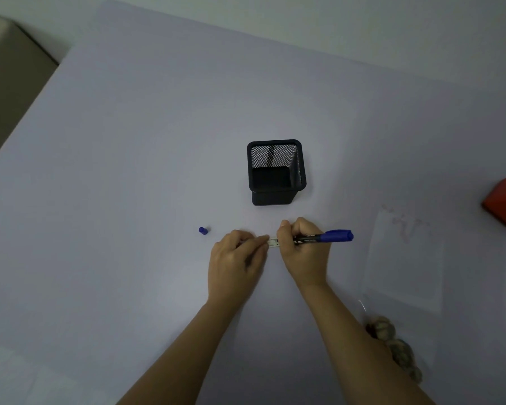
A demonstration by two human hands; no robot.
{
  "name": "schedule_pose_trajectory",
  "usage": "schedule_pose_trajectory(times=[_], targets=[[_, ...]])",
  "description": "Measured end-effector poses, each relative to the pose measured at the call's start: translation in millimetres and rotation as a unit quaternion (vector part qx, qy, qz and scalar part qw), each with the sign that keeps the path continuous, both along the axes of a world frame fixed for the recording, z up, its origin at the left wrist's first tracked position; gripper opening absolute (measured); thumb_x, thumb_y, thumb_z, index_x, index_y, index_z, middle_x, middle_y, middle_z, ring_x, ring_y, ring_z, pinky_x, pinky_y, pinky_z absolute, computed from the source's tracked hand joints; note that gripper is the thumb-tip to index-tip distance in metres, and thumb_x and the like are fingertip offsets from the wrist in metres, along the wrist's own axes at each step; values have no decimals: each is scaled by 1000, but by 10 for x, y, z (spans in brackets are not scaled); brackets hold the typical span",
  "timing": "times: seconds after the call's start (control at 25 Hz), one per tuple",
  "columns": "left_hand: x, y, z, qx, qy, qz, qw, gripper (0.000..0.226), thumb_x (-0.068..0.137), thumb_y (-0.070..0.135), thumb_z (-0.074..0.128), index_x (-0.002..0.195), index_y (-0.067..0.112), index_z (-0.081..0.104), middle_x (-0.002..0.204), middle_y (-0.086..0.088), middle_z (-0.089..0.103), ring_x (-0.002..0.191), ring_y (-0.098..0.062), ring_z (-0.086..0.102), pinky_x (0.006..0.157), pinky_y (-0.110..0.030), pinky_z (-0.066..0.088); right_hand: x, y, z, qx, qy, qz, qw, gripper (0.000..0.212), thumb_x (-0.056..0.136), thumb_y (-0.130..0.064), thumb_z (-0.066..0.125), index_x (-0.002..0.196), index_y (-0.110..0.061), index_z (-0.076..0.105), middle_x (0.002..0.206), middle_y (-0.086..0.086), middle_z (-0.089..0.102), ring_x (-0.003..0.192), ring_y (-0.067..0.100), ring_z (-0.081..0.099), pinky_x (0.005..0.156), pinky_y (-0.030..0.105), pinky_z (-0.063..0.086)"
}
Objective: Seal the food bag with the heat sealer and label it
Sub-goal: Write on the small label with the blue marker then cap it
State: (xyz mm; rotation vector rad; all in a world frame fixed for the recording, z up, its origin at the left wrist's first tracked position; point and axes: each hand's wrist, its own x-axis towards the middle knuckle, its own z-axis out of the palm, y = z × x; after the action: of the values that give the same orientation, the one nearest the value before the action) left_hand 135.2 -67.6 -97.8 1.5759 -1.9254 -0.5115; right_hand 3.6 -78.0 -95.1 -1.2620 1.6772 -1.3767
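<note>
Gripping a blue marker [323,237], the right hand [303,251] meets the label [274,243] pinched by the left hand [236,260].

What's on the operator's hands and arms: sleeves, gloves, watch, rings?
Left hand and right hand are ungloved. Left forearm and right forearm are uncovered down to the frame edge, with no sleeve in view. Neither wrist has a watch, bracelet or strap. No ring shows, though the light is dim and some fingers are hidden.
</note>
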Motion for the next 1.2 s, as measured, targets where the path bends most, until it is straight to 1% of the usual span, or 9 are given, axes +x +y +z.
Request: schedule_pose_trajectory(times=[0.16, 0.2, 0.32, 0.44, 0.48, 0.6, 0.8, 1.04, 1.2], targets=[[-7, 7, 27, 29, 8, 5, 1000, 18, 84, 27, 64, 95, 16, 72, 84, 2, 65, 76, -10, 56, 66, -30, 48, 12, -5, -26, -2, 38, -11, 999, 38, 82, -23, 52, 53, 0, 42, 45, 11, 44, 48, 26, 44, 43, 28, 41], [-8, 10, 29, 31, 8, 6, 999, 17, 84, 26, 64, 95, 16, 72, 84, 2, 64, 76, -9, 56, 66, -30, 48, 14, -7, -27, -2, 45, -17, 999, 38, 82, -23, 51, 53, 0, 42, 45, 11, 44, 48, 27, 44, 42, 29, 40], [-12, 6, 23, 20, 6, 7, 1000, 16, 83, 25, 66, 92, 15, 74, 77, 1, 61, 69, -9, 51, 61, -29, 45, 19, -10, -15, -9, 59, -25, 998, 37, 83, -21, 51, 53, -3, 42, 44, 7, 42, 47, 24, 43, 42, 25, 39], [-20, 1, 16, 4, 6, 5, 1000, 20, 85, 27, 64, 89, 12, 76, 69, 0, 58, 62, -12, 49, 56, -30, 42, 19, -13, -11, -6, 53, -23, 998, 34, 83, -22, 51, 54, -10, 39, 46, -6, 37, 46, 16, 41, 43, 16, 36], [-21, 1, 13, 1, 4, 6, 1000, 20, 85, 28, 64, 88, 12, 76, 68, 0, 57, 61, -12, 48, 55, -30, 41, 19, -14, -15, -2, 49, -21, 999, 33, 83, -23, 51, 55, -11, 39, 47, -6, 38, 47, 16, 41, 44, 16, 36], [-25, 0, -5, -5, 0, 7, 1000, 20, 85, 28, 64, 86, 11, 76, 68, -1, 57, 61, -12, 48, 55, -30, 41, 18, -17, -33, 3, 45, -18, 999, 34, 82, -24, 51, 55, -6, 41, 48, 6, 43, 50, 23, 44, 46, 23, 41], [-29, 8, -19, -9, -2, 5, 1000, 20, 84, 28, 65, 85, 11, 76, 67, -1, 58, 61, -12, 48, 55, -28, 40, 4, 4, -36, 10, 31, -8, 999, 35, 82, -26, 51, 56, -3, 43, 48, 12, 45, 51, 27, 45, 46, 27, 43], [-22, 12, -45, -3, -3, 7, 1000, 17, 84, 26, 67, 85, 11, 75, 68, -1, 58, 62, -12, 48, 56, -30, 41, 18, 3, -11, 14, 38, -6, 999, 30, 82, -28, 49, 58, -13, 40, 49, 4, 42, 53, 27, 45, 46, 24, 42], [-26, 23, -46, 2, -7, 10, 1000, 18, 84, 28, 66, 86, 13, 75, 69, 0, 58, 63, -11, 48, 57, -29, 41, 19, 4, -6, 19, 33, -10, 999, 30, 82, -28, 49, 58, -13, 40, 49, 9, 43, 52, 28, 44, 46, 28, 42]])
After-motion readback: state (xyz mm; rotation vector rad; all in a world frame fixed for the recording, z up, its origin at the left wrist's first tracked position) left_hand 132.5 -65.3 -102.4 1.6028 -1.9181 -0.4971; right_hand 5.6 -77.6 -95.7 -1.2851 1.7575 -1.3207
